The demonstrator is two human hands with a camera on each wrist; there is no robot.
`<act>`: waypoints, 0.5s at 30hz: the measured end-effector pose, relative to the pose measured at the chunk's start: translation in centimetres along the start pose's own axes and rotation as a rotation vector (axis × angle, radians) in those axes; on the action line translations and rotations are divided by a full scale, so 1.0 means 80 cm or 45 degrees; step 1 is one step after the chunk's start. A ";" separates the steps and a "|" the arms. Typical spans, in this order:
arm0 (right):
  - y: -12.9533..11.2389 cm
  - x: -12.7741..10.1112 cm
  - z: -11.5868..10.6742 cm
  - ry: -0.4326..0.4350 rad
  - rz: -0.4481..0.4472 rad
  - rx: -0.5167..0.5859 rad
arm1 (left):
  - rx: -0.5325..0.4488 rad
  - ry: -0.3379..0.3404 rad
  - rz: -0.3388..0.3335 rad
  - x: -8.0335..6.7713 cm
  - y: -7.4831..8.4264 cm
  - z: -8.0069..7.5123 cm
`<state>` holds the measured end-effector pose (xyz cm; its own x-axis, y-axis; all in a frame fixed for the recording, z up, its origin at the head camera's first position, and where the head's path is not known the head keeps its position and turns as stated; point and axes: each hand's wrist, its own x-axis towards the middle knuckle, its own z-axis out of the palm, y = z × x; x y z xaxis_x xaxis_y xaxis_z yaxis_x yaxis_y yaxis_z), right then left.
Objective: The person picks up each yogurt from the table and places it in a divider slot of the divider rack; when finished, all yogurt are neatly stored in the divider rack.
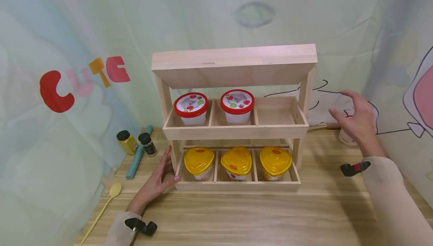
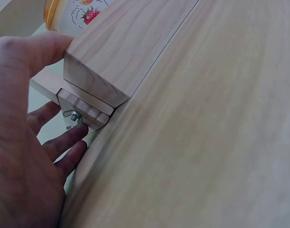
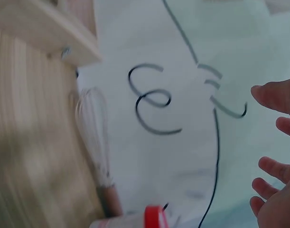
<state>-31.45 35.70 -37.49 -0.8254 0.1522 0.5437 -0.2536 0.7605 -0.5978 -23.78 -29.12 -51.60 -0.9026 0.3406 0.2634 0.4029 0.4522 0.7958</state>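
A two-tier wooden shelf stands in the middle of the table under a slanted top board. My left hand holds its lower left corner; in the left wrist view the thumb lies on the tray's front corner, with the fingers beside the leg and its wing nut. Two red-lidded cups occupy the upper tray's left and middle compartments. The lower tray holds three yellow-lidded cups. Raised at the right, my right hand has its fingers spread, holding nothing, in front of another red-lidded cup.
A whisk lies by the back wall, right of the shelf. To the left are a yellow jar, a dark-lidded spice jar, a teal rod and a yellow spoon. Printed cloth hangs behind and at both sides.
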 end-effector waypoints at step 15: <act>0.082 -0.010 -0.003 -0.165 0.275 -0.186 | 0.003 0.005 0.002 0.000 -0.003 0.000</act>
<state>-32.35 40.71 -41.71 -0.9122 0.2458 0.3278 0.0027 0.8035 -0.5952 -23.84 -29.21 -51.81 -0.9025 0.3383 0.2667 0.4047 0.4536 0.7940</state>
